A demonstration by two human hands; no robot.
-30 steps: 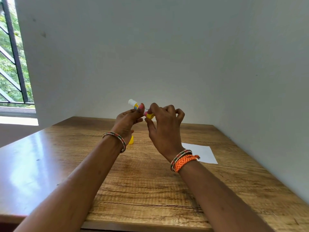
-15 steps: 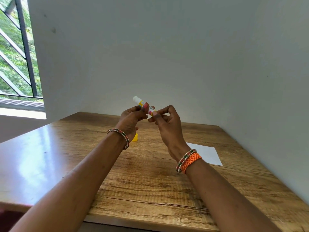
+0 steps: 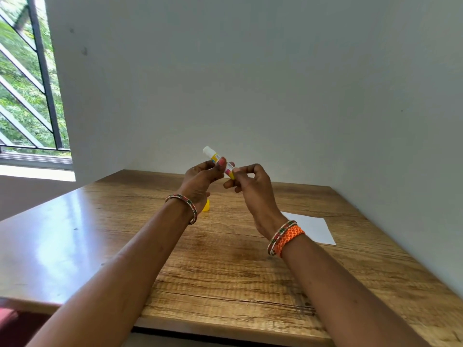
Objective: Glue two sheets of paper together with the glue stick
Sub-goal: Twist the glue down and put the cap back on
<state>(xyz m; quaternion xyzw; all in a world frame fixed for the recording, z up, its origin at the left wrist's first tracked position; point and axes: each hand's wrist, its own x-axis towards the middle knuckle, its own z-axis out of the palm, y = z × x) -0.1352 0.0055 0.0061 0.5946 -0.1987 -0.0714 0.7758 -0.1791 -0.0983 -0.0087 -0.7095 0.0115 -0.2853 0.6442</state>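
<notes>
Glue stick [image 3: 218, 162]: held up in the air above the far middle of the wooden table [image 3: 225, 271], tilted, its white glue end pointing up and to the left, its yellow base down and to the right.
Left hand [image 3: 200, 180]: thumb and fingers clamped on the middle of the glue stick's barrel (the thumbnail is painted pink).
Right hand [image 3: 253, 189]: thumb and forefinger pinched together on the yellow base of the glue stick, the other fingers curled in below.
Cap [image 3: 207, 206]: a small yellow piece on the table, just behind the left wrist and mostly hidden by it.
Paper [image 3: 313, 229]: white, lying flat on the right side of the table, near the wall and partly hidden by the right wrist; whether it is one sheet or two stacked cannot be told.
Bangle [image 3: 185, 204]: beaded, on the left wrist.
Orange band [image 3: 288, 237]: braided, on the right wrist, touching a beaded bangle beside it.
Window [image 3: 27, 78]: at the far left, barred, green leaves outside.
</notes>
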